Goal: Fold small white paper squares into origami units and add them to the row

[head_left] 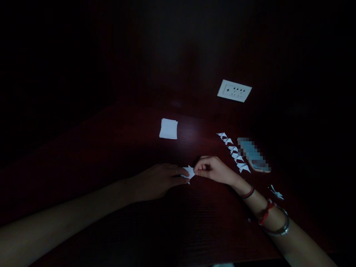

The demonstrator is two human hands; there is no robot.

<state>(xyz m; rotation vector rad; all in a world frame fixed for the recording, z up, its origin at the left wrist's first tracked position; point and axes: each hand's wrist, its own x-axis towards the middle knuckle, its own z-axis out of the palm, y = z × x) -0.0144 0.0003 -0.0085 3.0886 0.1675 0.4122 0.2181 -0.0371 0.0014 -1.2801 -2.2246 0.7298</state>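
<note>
A small piece of folded white paper (190,171) with pointed corners lies between my hands, low over the dark red table. My left hand (161,180), with a ring on one finger, grips its left side between thumb and fingers. At the paper's right tip, the thumb and forefinger of my right hand (211,169) pinch it. My fingers cover parts of the paper, so its full shape is hidden. To the right of my right hand runs a slanting row of several small folded white paper figures (233,150).
A stack of square white paper (168,129) sits further back on the table (128,129). A phone (254,155) lies beside the folded figures. White paper scraps (276,193) are near my right forearm. A white wall socket (234,91) is behind; the surroundings are very dark.
</note>
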